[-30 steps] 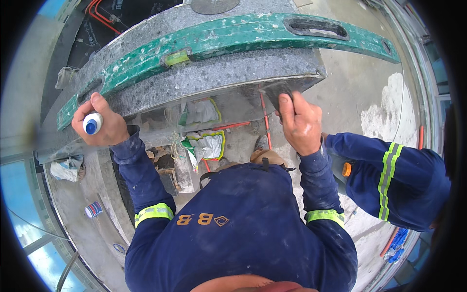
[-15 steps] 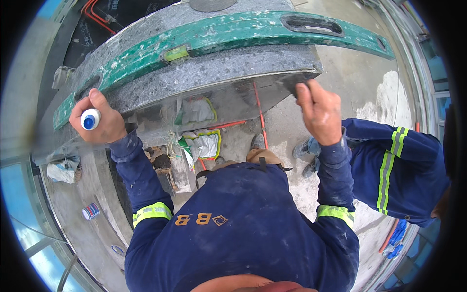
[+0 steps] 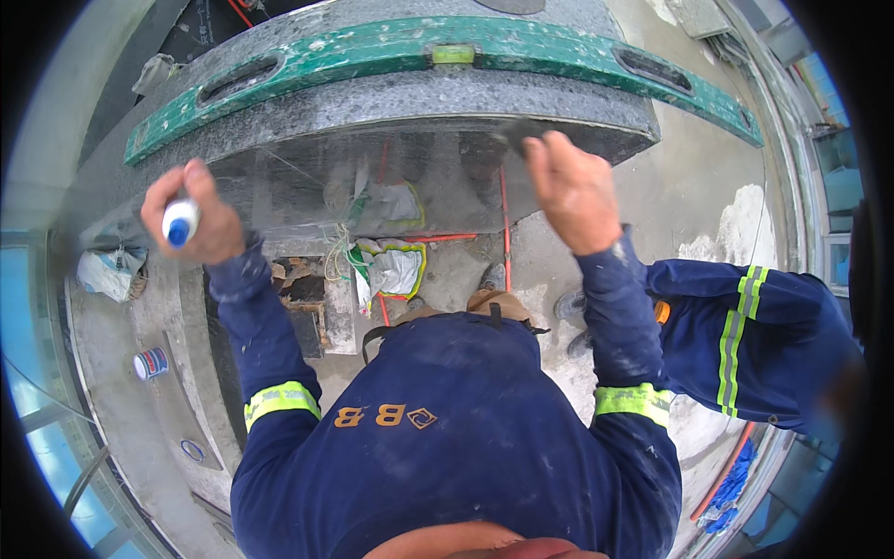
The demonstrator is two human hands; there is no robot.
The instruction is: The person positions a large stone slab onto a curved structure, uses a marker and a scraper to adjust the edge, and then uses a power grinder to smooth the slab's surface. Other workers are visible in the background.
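Note:
My left hand [image 3: 216,228] is closed around a small white bottle with a blue end [image 3: 180,222], which points back toward me. It is at the left, near the front edge of a grey speckled stone slab [image 3: 391,101]. My right hand [image 3: 579,196] pinches a dark, flat scraper-like piece [image 3: 521,137], blurred by motion, at the slab's front edge right of centre. I cannot tell whether it touches the stone. A long green spirit level [image 3: 372,54], spattered with white, lies across the slab's top beyond both hands.
A person in a dark blue reflective-striped jacket [image 3: 703,326] is close on my right. Below the slab are a white sack [image 3: 396,270] and orange-red pipes [image 3: 506,228]. At the left are another white bag [image 3: 110,273] and a small tub [image 3: 150,363].
My right hand has moved left along the slab's front edge with the dark piece. My left hand has come off the level's end, still holding the bottle. The view has shifted.

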